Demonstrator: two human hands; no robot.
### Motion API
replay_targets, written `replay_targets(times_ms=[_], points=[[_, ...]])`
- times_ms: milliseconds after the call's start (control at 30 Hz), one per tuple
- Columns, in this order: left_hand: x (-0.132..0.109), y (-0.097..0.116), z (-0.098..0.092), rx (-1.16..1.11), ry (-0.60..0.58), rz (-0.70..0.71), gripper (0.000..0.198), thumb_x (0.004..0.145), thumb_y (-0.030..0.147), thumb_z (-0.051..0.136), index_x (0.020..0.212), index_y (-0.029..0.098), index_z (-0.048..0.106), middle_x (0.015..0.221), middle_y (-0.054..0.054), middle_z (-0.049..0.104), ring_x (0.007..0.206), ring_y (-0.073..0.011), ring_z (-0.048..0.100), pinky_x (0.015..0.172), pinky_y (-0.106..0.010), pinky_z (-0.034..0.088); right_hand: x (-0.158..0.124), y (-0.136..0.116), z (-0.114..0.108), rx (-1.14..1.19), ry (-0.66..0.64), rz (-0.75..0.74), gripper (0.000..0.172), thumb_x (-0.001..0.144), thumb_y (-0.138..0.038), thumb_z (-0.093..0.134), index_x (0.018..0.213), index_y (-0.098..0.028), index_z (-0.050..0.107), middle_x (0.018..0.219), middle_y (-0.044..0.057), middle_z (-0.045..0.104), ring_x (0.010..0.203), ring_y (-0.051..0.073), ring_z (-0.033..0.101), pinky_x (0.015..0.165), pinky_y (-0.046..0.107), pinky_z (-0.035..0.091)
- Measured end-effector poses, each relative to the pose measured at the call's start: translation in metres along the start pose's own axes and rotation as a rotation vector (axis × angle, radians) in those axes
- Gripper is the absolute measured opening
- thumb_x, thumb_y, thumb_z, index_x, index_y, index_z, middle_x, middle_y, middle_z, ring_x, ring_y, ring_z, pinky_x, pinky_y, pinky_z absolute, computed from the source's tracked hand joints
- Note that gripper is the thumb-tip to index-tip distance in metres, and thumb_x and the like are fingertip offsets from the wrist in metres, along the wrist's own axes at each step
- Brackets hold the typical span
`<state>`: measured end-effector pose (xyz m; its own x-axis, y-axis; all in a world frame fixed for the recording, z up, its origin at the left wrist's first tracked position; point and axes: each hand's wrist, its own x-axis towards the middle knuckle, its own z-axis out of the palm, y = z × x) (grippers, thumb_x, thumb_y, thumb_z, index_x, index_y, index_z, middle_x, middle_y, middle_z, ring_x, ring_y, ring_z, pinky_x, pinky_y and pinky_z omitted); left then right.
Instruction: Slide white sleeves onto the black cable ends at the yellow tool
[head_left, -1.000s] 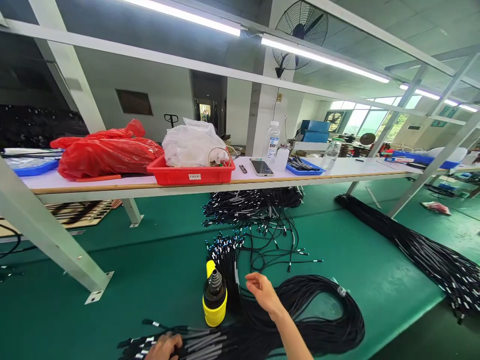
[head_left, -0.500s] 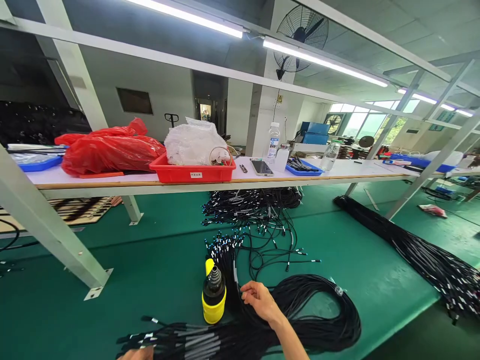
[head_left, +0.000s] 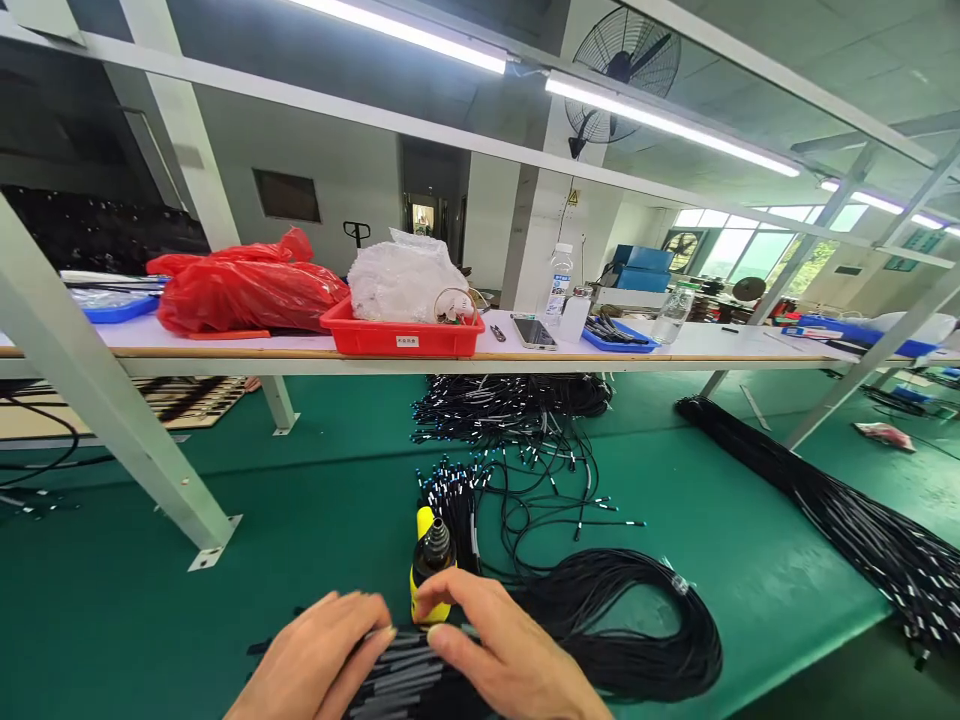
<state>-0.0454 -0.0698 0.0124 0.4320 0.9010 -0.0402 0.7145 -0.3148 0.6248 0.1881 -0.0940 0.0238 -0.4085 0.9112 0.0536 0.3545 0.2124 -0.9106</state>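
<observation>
hands: my left hand (head_left: 315, 665) and right hand (head_left: 517, 665) are both lying over the same bunch of cables at the near edge, fingertips almost meeting in the middle. The fingers are stretched flat over it. My thumbs are hidden underneath, so I honestly can't tell if I'm gripping it or just pressing down.

cable bundle: the cable bundle (head_left: 401, 668) with the grey sleeved ends is sitting on the green tabletop (head_left: 300, 520), right under my fingers. It's running off to the right into the big black coil (head_left: 637, 625).

close neighbour: the yellow tool (head_left: 431, 560) with the black nozzle is standing upright just behind my fingertips, practically touching the right one.

further out: loose cables (head_left: 517, 470) with blue-white tips are fanning out behind the tool. Another long bundle (head_left: 847, 520) is lying well off to the right.

shelf: the white shelf (head_left: 750, 352) above is carrying a red tray (head_left: 401, 342), a red bag (head_left: 247, 292), a phone (head_left: 534, 332) and a water bottle (head_left: 559, 280).

what's worrying me: that tool is way too close. One nudge from a knuckle, or a cable dragging past its base, and I reckon it's tipping over onto the sleeved ends.

also: the ends aren't tied, so a sloppy hold probably means they're splaying out and getting mixed in with the loose ones behind.

and: pulling on the bundle could be dragging the coil out of shape too.
</observation>
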Motion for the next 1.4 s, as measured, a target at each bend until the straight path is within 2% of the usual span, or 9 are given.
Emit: replay_targets(times_ms=[100, 200, 300, 433, 667, 800, 967, 1200, 1400], points=[[0.017, 0.030, -0.004, -0.009, 0.023, 0.089, 0.037, 0.093, 0.055, 0.035, 0.083, 0.029, 0.060, 0.084, -0.002, 0.064, 0.079, -0.0232, 0.055, 0.076, -0.033, 0.045, 0.011, -0.006, -0.006, -0.062, 0.023, -0.036, 0.013, 0.095, -0.025, 0.047, 0.103, -0.025, 0.058, 0.092, -0.001, 0.063, 0.086, 0.015, 0.055, 0.078, 0.024, 0.041], [0.025, 0.036, -0.008, -0.045, 0.030, 0.113, 0.034, 0.096, 0.051, 0.034, 0.092, 0.029, 0.059, 0.090, -0.002, 0.064, 0.082, -0.0224, 0.055, 0.077, -0.032, 0.043, 0.023, 0.001, -0.014, -0.035, 0.151, -0.075, 0.015, 0.096, -0.026, 0.045, 0.085, -0.021, 0.054, 0.073, -0.004, 0.054, 0.068, 0.011, 0.048, 0.064, 0.022, 0.037], [0.028, 0.034, -0.013, -0.036, 0.048, 0.093, 0.033, 0.096, 0.049, 0.034, 0.094, 0.029, 0.059, 0.092, -0.001, 0.064, 0.085, -0.0222, 0.055, 0.077, -0.032, 0.042, 0.028, 0.004, -0.023, -0.013, 0.214, -0.098, 0.015, 0.094, -0.027, 0.049, 0.081, -0.020, 0.052, 0.073, -0.004, 0.052, 0.066, 0.011, 0.045, 0.061, 0.022, 0.034], [0.031, 0.031, -0.018, 0.033, 0.049, 0.078, 0.036, 0.096, 0.051, 0.031, 0.086, 0.027, 0.056, 0.083, 0.000, 0.061, 0.077, -0.0207, 0.052, 0.073, -0.031, 0.038, 0.032, 0.002, -0.029, -0.010, 0.218, -0.087, 0.015, 0.091, -0.025, 0.050, 0.077, -0.019, 0.051, 0.069, -0.005, 0.048, 0.062, 0.010, 0.041, 0.056, 0.021, 0.032], [0.049, 0.026, -0.015, 0.000, 0.113, 0.078, 0.038, 0.094, 0.051, 0.036, 0.071, 0.023, 0.047, 0.068, 0.003, 0.051, 0.065, -0.0173, 0.045, 0.063, -0.028, 0.032, 0.050, 0.009, -0.027, -0.009, 0.274, -0.059, 0.015, 0.084, -0.023, 0.055, 0.072, -0.020, 0.047, 0.066, -0.005, 0.046, 0.059, 0.010, 0.041, 0.052, 0.019, 0.034], [0.060, 0.025, -0.014, -0.046, 0.134, 0.078, 0.043, 0.096, 0.051, 0.031, 0.067, 0.022, 0.045, 0.062, 0.004, 0.048, 0.059, -0.0154, 0.041, 0.056, -0.026, 0.030, 0.060, 0.017, -0.026, -0.006, 0.301, -0.052, 0.015, 0.082, -0.024, 0.055, 0.070, -0.020, 0.046, 0.065, -0.005, 0.046, 0.059, 0.011, 0.043, 0.053, 0.020, 0.036], [0.070, 0.019, -0.009, -0.109, 0.166, 0.068, 0.046, 0.097, 0.049, 0.026, 0.066, 0.022, 0.046, 0.063, 0.004, 0.051, 0.062, -0.0156, 0.046, 0.059, -0.025, 0.033, 0.069, 0.027, -0.026, -0.016, 0.328, -0.042, 0.015, 0.080, -0.025, 0.056, 0.070, -0.021, 0.046, 0.063, -0.006, 0.046, 0.057, 0.010, 0.042, 0.052, 0.020, 0.035], [0.083, 0.006, 0.004, -0.146, 0.172, 0.036, 0.045, 0.095, 0.052, 0.030, 0.066, 0.022, 0.045, 0.060, 0.004, 0.046, 0.059, -0.0151, 0.044, 0.058, -0.025, 0.031, 0.078, 0.042, -0.022, -0.040, 0.359, -0.014, 0.016, 0.079, -0.025, 0.056, 0.067, -0.020, 0.046, 0.061, -0.006, 0.045, 0.057, 0.011, 0.043, 0.052, 0.021, 0.035], [0.084, 0.002, 0.007, -0.171, 0.161, 0.025, 0.043, 0.094, 0.052, 0.033, 0.066, 0.022, 0.044, 0.060, 0.005, 0.045, 0.058, -0.0143, 0.040, 0.056, -0.025, 0.029, 0.081, 0.049, -0.020, -0.062, 0.358, 0.002, 0.014, 0.077, -0.022, 0.057, 0.067, -0.020, 0.047, 0.061, -0.005, 0.047, 0.057, 0.011, 0.045, 0.053, 0.021, 0.036]])
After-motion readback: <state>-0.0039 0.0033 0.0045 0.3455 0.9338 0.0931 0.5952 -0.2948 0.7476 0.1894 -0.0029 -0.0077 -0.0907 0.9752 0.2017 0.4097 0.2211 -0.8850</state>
